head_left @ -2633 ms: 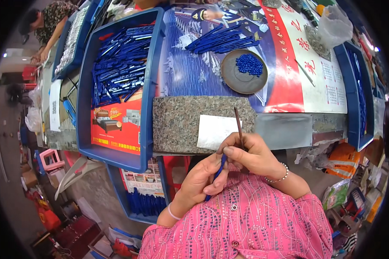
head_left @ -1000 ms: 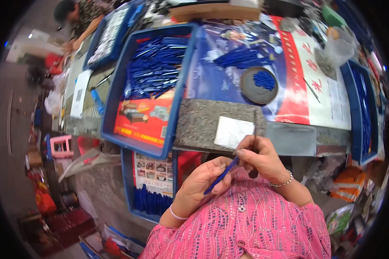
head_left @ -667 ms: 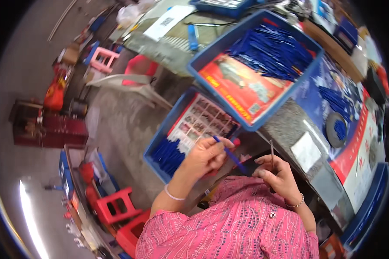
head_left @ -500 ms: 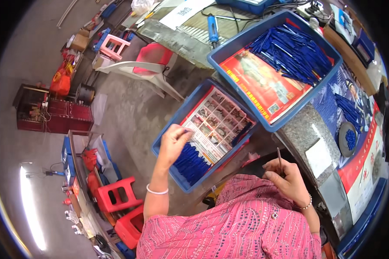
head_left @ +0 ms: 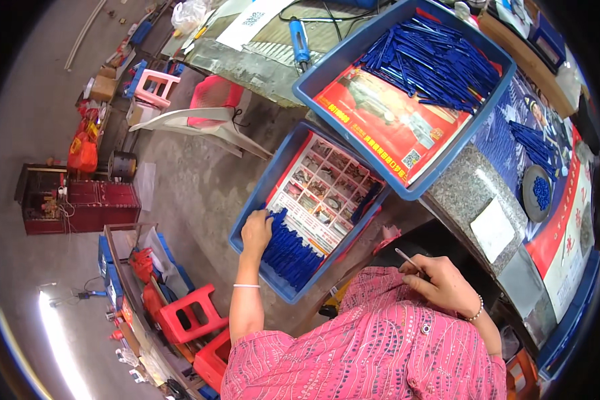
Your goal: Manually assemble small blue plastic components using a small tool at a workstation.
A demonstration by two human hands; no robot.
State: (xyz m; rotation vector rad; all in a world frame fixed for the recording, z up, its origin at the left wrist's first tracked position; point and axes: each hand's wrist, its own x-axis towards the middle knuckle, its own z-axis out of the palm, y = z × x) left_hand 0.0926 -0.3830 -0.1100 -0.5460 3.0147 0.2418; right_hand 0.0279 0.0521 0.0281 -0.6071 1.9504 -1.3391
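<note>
My left hand (head_left: pixel 256 233) is down at the left side of the lower blue tray (head_left: pixel 241 212), its fingers closed on a slim blue stick whose end shows at the fingertips. Right beside it, a row of slim blue pen-like sticks (head_left: pixel 292 252) lies over a printed sheet (head_left: pixel 333 193) lining that tray. My right hand (head_left: pixel 441 283) is in front of my chest, closed round a thin silver rod-like tool (head_left: pixel 408 259) that points up and left. A larger blue tray (head_left: pixel 373 157) stands higher, at the table's edge, with a heap of blue sticks (head_left: pixel 433 63) on a red printed sheet.
A round dish of small blue pieces (head_left: pixel 539 195) and loose blue sticks (head_left: pixel 535 143) lie on the right-hand table. A white paper (head_left: pixel 492 230) is nearer me. A blue-handled tool (head_left: pixel 299 41) lies on the back table. A pale chair (head_left: pixel 213 123) and red stools (head_left: pixel 192 313) stand leftward.
My left hand has moved down and slightly left onto the end of the stick row. The tool in my right hand has tilted from upright toward the left. The view has shifted slightly.
</note>
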